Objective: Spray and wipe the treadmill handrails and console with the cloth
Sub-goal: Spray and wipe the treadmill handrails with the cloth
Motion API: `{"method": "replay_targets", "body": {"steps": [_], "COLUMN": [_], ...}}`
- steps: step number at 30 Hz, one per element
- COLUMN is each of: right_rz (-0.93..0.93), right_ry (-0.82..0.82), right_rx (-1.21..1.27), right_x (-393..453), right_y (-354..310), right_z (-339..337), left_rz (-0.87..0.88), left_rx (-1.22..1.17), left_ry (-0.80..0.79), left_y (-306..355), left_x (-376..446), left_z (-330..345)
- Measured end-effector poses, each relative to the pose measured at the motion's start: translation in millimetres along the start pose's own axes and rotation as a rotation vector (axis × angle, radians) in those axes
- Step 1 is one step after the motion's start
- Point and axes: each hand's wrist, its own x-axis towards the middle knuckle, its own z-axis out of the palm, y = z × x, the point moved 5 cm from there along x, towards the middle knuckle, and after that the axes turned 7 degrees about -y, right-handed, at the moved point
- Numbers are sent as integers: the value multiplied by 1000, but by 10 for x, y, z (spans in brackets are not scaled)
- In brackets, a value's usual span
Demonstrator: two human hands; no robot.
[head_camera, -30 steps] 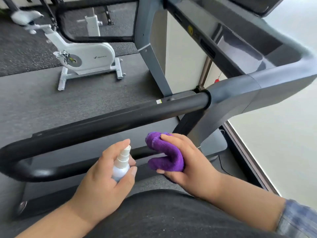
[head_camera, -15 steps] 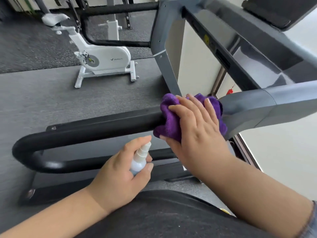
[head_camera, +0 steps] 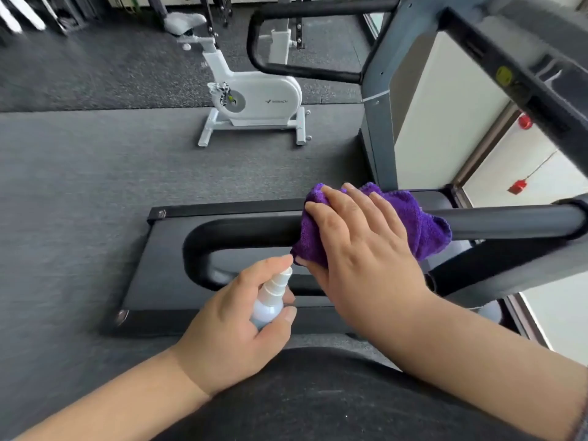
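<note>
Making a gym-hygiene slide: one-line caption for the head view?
Right hand presses a purple terry cloth around the black treadmill handrail while left hand holds a small white spray bottle.

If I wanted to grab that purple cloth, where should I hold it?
Grab the purple cloth over the top, where it drapes across the black handrail, just right of the right hand. Come from above: its ends hang down both sides.
</note>
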Motion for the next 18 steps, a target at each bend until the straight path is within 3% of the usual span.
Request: {"method": "replay_targets", "body": {"steps": [11,15,18], "right_rz": [-45,-184,-326], "right_ry": [-18,-19,-116], "right_rx": [-64,-233,-347], "right_x": [511,604,543], "right_y": [-1398,-1853,-2151], "right_z": [346,655,1023], "left_rz": [15,39,60], "left_rx": [-4,-14,-23], "left_ry": [32,42,14], "left_y": [-760,-969,-1045], "left_x": [-744,-953,-1071], "left_z": [-1128,-1365,-1455]}}
